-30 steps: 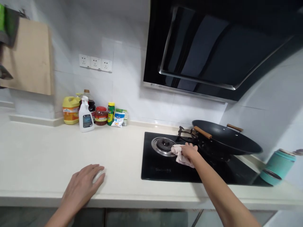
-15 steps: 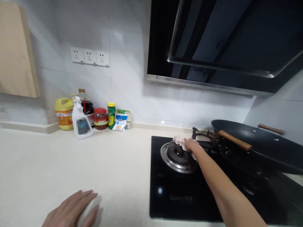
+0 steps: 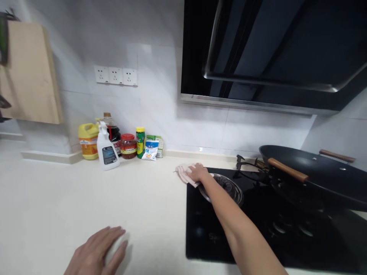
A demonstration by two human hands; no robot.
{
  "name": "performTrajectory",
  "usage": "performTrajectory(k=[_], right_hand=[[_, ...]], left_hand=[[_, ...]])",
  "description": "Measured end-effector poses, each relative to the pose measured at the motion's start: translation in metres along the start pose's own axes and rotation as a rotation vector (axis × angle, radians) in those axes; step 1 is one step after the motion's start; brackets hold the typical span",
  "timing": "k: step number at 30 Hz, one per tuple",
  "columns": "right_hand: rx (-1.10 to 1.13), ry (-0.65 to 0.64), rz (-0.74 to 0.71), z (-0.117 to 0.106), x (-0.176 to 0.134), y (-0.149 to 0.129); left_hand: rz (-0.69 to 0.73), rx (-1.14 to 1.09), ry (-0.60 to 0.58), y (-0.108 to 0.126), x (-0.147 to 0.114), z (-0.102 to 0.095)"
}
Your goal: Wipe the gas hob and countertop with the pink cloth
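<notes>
My right hand (image 3: 198,172) presses a pale pink cloth (image 3: 182,172) onto the far left corner of the black glass hob (image 3: 258,225), where it meets the white counter (image 3: 86,194). My forearm crosses over the left burner ring (image 3: 229,188). My left hand (image 3: 96,251) rests flat, palm down, on the counter near its front edge, with something small and white partly under the fingers. A black wok (image 3: 315,177) with wooden handles sits on the right burner.
Against the back wall stand a yellow jug (image 3: 88,140), a white spray bottle (image 3: 107,149), a dark sauce bottle, a red-lidded jar (image 3: 128,146) and small packets (image 3: 151,148). A black extractor hood (image 3: 272,53) hangs low over the hob. A wooden board (image 3: 31,72) hangs at left.
My right hand has slid the cloth leftward, from the middle of the hob past the left burner to the hob's far left corner. My left hand stays on the counter.
</notes>
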State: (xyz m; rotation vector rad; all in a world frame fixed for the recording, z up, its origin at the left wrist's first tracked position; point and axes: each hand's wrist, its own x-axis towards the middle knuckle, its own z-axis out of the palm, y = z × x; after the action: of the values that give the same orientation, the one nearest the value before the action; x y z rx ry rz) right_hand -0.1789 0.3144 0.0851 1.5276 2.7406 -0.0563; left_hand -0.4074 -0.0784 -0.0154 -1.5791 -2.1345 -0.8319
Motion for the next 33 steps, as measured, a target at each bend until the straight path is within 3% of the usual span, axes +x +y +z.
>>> performTrajectory(k=[6, 16, 19, 22, 25, 30, 33], right_hand=[[0.033, 0.071, -0.134, 0.004, -0.084, -0.041], [0.146, 0.048, -0.369, 0.015, -0.265, -0.045], [0.151, 0.138, -0.354, 0.022, -0.307, -0.040], [0.129, 0.246, -0.278, 0.030, -0.335, -0.031], [0.125, 0.274, -0.249, 0.035, -0.354, -0.020], [0.153, 0.218, -0.164, 0.026, -0.368, -0.011], [0.285, 0.169, -0.111, 0.018, -0.365, -0.008]], left_hand=[[-0.060, -0.013, -0.078, 0.032, 0.008, -0.028], [-0.043, 0.070, -0.200, 0.047, 0.010, -0.039], [-0.033, 0.077, -0.210, 0.050, 0.011, -0.040], [-0.034, 0.081, -0.236, 0.052, 0.012, -0.043], [-0.032, 0.078, -0.262, 0.054, 0.012, -0.046], [-0.042, 0.065, -0.245, 0.056, 0.013, -0.046], [-0.048, 0.054, -0.243, 0.056, 0.013, -0.046]])
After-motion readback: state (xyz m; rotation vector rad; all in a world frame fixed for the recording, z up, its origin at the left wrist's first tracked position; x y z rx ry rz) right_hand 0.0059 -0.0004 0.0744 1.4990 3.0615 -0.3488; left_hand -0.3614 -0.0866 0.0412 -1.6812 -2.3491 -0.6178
